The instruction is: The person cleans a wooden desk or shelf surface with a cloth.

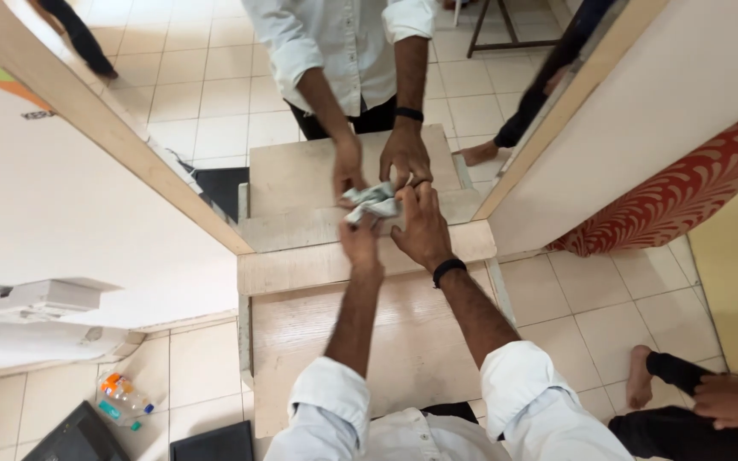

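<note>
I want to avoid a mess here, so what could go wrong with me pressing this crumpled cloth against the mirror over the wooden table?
1. The crumpled grey cloth is pinched only by the left hand; it may slip behind the table's back ledge.
2. The right hand rests bare fingers on the mirror, likely leaving smudges.
3. A seated person's foot and a bottle lie on the floor nearby; stepping back could hit them.

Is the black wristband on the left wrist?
No, the black wristband sits on the right wrist, below the right hand by the cloth.
</note>
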